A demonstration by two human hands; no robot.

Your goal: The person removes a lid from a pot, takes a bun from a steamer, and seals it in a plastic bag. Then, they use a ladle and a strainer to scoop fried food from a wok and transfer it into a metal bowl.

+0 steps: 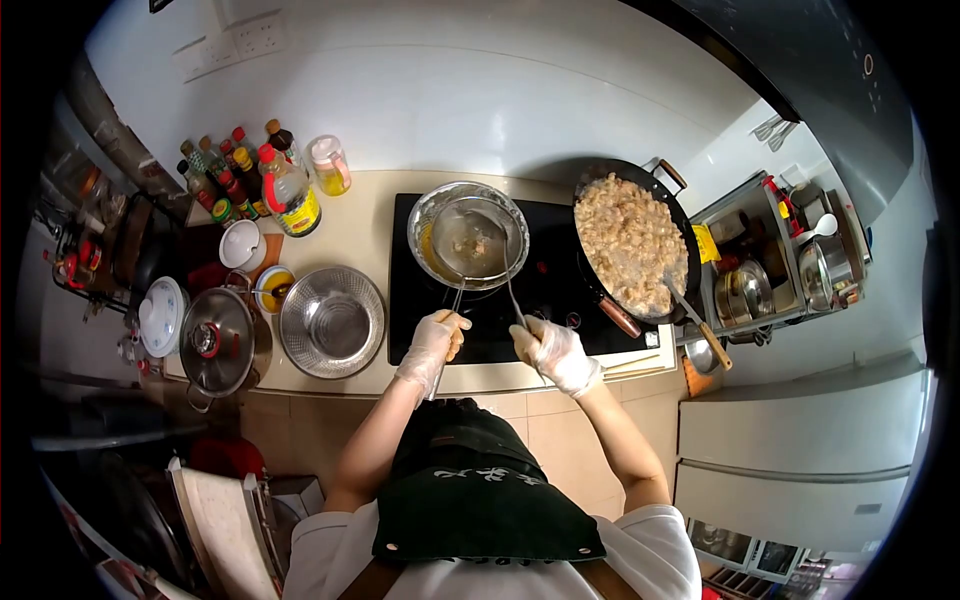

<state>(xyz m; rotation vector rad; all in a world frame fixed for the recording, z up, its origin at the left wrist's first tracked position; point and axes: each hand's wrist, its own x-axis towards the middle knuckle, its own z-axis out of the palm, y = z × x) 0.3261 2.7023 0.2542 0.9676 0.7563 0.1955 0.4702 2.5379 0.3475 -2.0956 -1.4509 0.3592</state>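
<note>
My left hand (434, 348), in a clear glove, is closed around the long metal handle of a round strainer (460, 222). The strainer's bowl sits over a metal basin (418, 236) on the cooktop, with a few small pale-brown bits in its middle. Gloved as well, my right hand (556, 352) grips a thin, long-handled metal utensil (514, 296) whose far end reaches into the strainer. I cannot make out the shape of its tip. Right of the basin, a black wok (592, 272) holds a heap of browned, chunky food (632, 240), with a wooden-handled spatula (698, 322) resting in it.
An empty perforated metal bowl (370, 322) stands left of the black cooktop (410, 340). Beyond it are a lidded pot (216, 345), a small bowl with yellow liquid (274, 288) and several sauce bottles (290, 200). A shelf rack (790, 290) borders the right side.
</note>
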